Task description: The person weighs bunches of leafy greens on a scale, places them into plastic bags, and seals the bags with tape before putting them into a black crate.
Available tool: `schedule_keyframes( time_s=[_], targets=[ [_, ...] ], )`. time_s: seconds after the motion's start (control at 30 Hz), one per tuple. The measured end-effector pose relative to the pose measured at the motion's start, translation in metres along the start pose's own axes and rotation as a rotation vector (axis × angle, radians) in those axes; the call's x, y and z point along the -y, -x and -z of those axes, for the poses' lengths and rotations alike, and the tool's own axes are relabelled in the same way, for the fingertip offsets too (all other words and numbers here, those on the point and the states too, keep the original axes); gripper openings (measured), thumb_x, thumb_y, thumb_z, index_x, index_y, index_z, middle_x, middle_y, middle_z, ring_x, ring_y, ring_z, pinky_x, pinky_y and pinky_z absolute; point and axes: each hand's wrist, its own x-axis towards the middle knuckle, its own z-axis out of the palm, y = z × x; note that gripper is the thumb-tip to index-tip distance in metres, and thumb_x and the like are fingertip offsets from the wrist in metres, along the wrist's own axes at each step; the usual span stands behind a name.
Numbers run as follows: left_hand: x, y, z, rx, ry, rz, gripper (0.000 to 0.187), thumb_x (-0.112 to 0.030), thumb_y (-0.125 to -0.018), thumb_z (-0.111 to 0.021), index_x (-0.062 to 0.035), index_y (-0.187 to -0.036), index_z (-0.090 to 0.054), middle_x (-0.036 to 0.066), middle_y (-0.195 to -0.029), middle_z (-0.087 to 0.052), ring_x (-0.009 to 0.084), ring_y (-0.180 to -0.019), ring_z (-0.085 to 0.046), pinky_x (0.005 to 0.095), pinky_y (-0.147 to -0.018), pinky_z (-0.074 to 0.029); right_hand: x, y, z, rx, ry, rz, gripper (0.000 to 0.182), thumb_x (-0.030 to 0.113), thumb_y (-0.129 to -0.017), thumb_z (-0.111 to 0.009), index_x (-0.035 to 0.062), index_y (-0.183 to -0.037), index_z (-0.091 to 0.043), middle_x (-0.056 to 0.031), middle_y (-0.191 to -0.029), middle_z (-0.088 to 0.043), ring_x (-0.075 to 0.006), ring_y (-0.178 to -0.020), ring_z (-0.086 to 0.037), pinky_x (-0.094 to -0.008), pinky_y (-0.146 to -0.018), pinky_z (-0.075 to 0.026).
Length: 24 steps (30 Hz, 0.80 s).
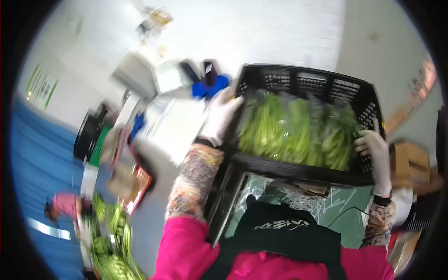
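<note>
A black plastic crate [298, 172] is held out in front of me, tilted in the view. Inside it lie several clear bags of leafy green vegetables [294, 130], stalks side by side. My left hand [221, 114], in a white glove, is closed on the crate's left rim. On the opposite side, my right hand [374, 154], gloved the same way, has its fingers hooked over the right wall. Patterned sleeves cover both forearms. The picture is blurred by motion.
Below the crate is a green surface [345, 205] with white strips strewn over it. White sheets [172, 123] and a blue item [210, 87] lie to the left. At the lower left are loose greens [112, 242] and another person [65, 205]. Cardboard boxes [410, 161] stand right.
</note>
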Motion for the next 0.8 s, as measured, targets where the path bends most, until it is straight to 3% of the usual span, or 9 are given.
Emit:
schedule_keyframes(
  time_s=[0.07,0.17,0.23,0.27,0.33,0.43,0.53,0.73,0.8],
  targets=[
    [0.109,-0.067,0.044,-0.076,0.141,0.066,0.064,-0.019,-0.084,-0.071,0.0041,-0.136,-0.041,0.018,-0.127,-0.055,0.0194,-0.113,-0.055,0.0297,-0.097,-0.042,-0.028,0.010,-0.012,-0.064,0.042,-0.153,0.022,0.013,-0.091,-0.053,-0.0013,-0.106,-0.062,-0.0047,-0.083,-0.066,-0.0101,-0.071,-0.061,-0.0231,-0.065,-0.047],
    [0.193,-0.129,0.102,-0.107,-0.039,0.216,0.072,-0.019,-0.082,-0.073,0.0056,-0.138,-0.036,0.021,-0.133,-0.048,0.0251,-0.120,-0.050,0.0351,-0.102,-0.038,-0.056,0.024,-0.030,-0.147,0.314,-0.062,0.019,0.010,-0.091,-0.054,-0.0024,-0.103,-0.062,-0.0083,-0.080,-0.066,-0.0130,-0.070,-0.064,-0.0259,-0.065,-0.050],
    [0.227,-0.156,0.107,-0.178,-0.061,0.176,0.080,-0.019,-0.081,-0.075,0.0051,-0.142,-0.028,0.022,-0.139,-0.043,0.0268,-0.127,-0.044,0.0364,-0.105,-0.034,-0.067,0.029,-0.036,-0.152,0.421,-0.090,0.019,0.010,-0.092,-0.053,-0.0025,-0.104,-0.062,-0.0088,-0.078,-0.066,-0.0130,-0.070,-0.064,-0.0263,-0.064,-0.050],
    [0.232,-0.167,0.105,-0.262,-0.171,0.165,0.082,-0.020,-0.081,-0.074,0.0051,-0.142,-0.027,0.022,-0.139,-0.043,0.0259,-0.127,-0.044,0.0358,-0.105,-0.035,-0.068,0.030,-0.042,-0.242,0.484,-0.110,0.018,0.018,-0.089,-0.057,0.0026,-0.093,-0.065,-0.0131,-0.074,-0.066,-0.0274,-0.069,-0.066,-0.0341,-0.064,-0.052],
    [0.275,-0.197,0.118,-0.222,-0.123,0.131,0.092,-0.022,-0.080,-0.076,0.0053,-0.145,-0.017,0.024,-0.149,-0.024,0.0284,-0.138,-0.028,0.0379,-0.112,-0.024,-0.065,0.034,-0.057,-0.301,0.916,0.080,0.018,0.021,-0.086,-0.059,0.0054,-0.090,-0.067,-0.0136,-0.076,-0.066,-0.0312,-0.072,-0.065,-0.0366,-0.065,-0.052],
    [0.260,-0.216,0.088,-0.245,-0.174,0.029,0.100,-0.027,-0.074,-0.080,0.0073,-0.144,-0.018,0.024,-0.149,-0.024,0.0304,-0.139,-0.024,0.0369,-0.113,-0.020,-0.053,0.028,-0.059,-0.339,0.880,-0.032,0.017,0.021,-0.084,-0.061,0.0066,-0.090,-0.068,-0.0150,-0.080,-0.066,-0.0330,-0.075,-0.065,-0.0371,-0.067,-0.052],
    [0.245,-0.243,0.061,-0.349,-0.481,-0.039,0.111,-0.032,-0.063,-0.085,0.0110,-0.142,-0.020,0.029,-0.147,-0.025,0.0369,-0.139,-0.022,0.0386,-0.114,-0.018,-0.051,0.022,-0.058,-0.344,0.746,-0.181,0.016,0.014,-0.086,-0.061,0.0033,-0.096,-0.067,-0.0171,-0.083,-0.066,-0.0286,-0.076,-0.067,-0.0326,-0.068,-0.052],
    [0.281,-0.286,0.037,-0.382,-0.210,-0.235,0.118,-0.028,-0.060,-0.086,0.0072,-0.145,-0.011,0.029,-0.147,-0.023,0.0401,-0.139,-0.019,0.0407,-0.114,-0.018,-0.087,0.029,-0.032,-0.303,0.654,-0.280,0.018,0.006,-0.090,-0.054,-0.0033,-0.102,-0.063,-0.0102,-0.076,-0.065,-0.0139,-0.068,-0.061,-0.0272,-0.066,-0.049],
    [0.274,-0.290,0.034,-0.427,-0.382,-0.160,0.118,-0.027,-0.060,-0.085,0.0047,-0.146,-0.010,0.028,-0.148,-0.023,0.0407,-0.138,-0.020,0.0421,-0.114,-0.019,-0.089,0.030,-0.035,-0.318,0.616,-0.315,0.018,0.006,-0.090,-0.054,-0.0037,-0.103,-0.063,-0.0089,-0.077,-0.065,-0.0122,-0.068,-0.060,-0.0267,-0.066,-0.049]
  ],
)
